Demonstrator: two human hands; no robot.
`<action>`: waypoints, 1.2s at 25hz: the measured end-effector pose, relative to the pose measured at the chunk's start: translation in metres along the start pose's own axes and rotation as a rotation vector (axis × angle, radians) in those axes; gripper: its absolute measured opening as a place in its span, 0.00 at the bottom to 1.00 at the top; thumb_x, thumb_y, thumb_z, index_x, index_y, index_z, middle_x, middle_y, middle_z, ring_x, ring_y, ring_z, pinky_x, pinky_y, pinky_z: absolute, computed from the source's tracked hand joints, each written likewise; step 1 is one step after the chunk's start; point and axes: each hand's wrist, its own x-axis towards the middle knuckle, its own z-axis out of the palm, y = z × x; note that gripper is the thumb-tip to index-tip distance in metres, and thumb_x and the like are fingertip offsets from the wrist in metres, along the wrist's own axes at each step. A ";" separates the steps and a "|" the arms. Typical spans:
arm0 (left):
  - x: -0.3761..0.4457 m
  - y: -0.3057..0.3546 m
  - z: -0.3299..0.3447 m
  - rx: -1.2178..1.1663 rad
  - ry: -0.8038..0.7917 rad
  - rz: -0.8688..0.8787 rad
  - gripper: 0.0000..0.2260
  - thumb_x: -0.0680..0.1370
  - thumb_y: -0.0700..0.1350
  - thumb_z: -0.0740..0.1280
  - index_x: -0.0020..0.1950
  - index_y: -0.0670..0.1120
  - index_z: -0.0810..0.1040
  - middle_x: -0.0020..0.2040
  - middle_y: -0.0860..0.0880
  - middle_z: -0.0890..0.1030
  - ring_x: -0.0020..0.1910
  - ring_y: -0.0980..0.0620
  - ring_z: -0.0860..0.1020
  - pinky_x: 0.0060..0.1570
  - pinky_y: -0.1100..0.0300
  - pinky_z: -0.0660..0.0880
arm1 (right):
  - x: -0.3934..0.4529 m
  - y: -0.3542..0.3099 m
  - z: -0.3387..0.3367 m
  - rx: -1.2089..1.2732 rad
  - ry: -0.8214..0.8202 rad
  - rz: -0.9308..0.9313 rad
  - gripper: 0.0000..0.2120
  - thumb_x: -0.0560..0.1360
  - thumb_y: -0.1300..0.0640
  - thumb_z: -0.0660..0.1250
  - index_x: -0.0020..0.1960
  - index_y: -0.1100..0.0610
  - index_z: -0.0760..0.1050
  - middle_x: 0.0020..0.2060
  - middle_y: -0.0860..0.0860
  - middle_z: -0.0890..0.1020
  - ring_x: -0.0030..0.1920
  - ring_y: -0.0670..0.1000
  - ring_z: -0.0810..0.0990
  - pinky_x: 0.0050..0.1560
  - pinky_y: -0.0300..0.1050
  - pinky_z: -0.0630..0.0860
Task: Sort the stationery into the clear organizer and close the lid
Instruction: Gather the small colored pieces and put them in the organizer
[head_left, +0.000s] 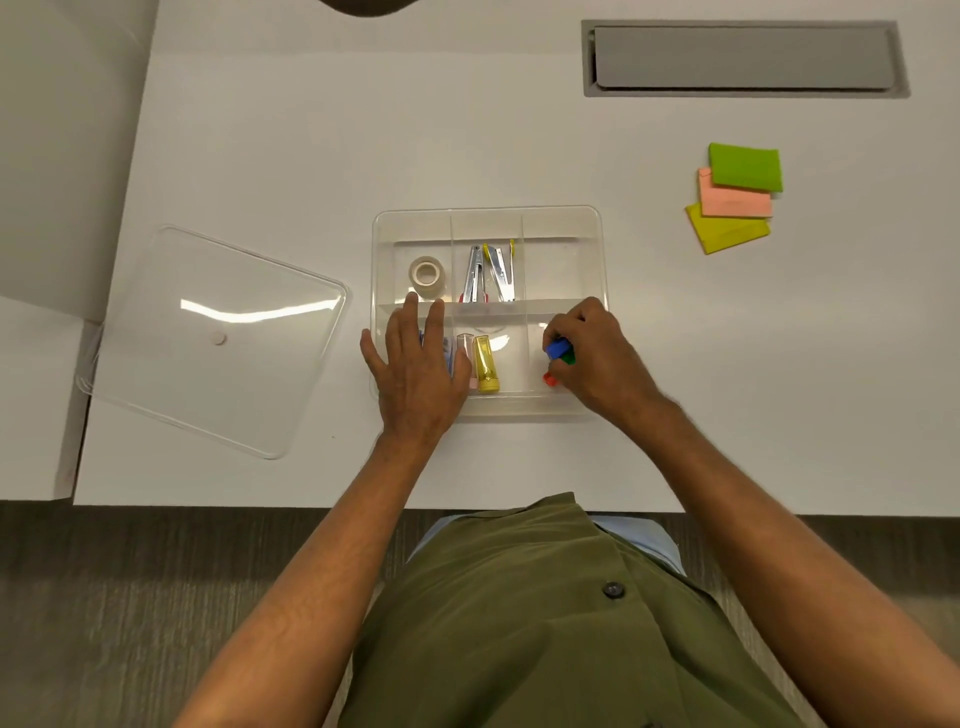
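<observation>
The clear organizer lies open on the white table. Its back row holds a tape roll at left and two staplers in the middle; the back right cell is bare. A yellow tube and a pink one lie in the front middle cell. My left hand rests flat over the front left cell, fingers spread, hiding something blue beneath. My right hand is in the front right cell, closed on small blue, green and red pieces. The clear lid lies to the left.
Three sticky-note pads, green, pink and yellow, overlap at the right of the table. A grey cable hatch is set in the far right. The table's near edge runs just above my olive shirt.
</observation>
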 end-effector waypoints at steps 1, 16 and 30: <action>0.000 0.000 0.000 0.000 0.003 0.001 0.30 0.80 0.62 0.58 0.79 0.51 0.62 0.80 0.45 0.62 0.78 0.43 0.63 0.76 0.34 0.51 | 0.001 -0.001 0.003 -0.066 -0.018 -0.021 0.12 0.73 0.63 0.73 0.55 0.55 0.78 0.57 0.53 0.72 0.54 0.53 0.74 0.53 0.50 0.81; 0.003 -0.001 -0.002 -0.026 0.024 -0.012 0.28 0.80 0.62 0.59 0.78 0.53 0.65 0.81 0.45 0.61 0.79 0.42 0.60 0.76 0.35 0.50 | -0.002 0.015 -0.025 0.086 -0.002 -0.091 0.12 0.80 0.58 0.68 0.62 0.51 0.75 0.67 0.49 0.72 0.62 0.48 0.74 0.58 0.44 0.80; 0.092 0.178 -0.011 -0.305 0.022 0.179 0.21 0.80 0.55 0.63 0.73 0.51 0.72 0.81 0.46 0.59 0.80 0.44 0.57 0.77 0.39 0.55 | 0.046 0.182 -0.127 0.341 0.128 0.400 0.27 0.77 0.53 0.71 0.74 0.52 0.66 0.72 0.53 0.69 0.68 0.54 0.74 0.65 0.47 0.72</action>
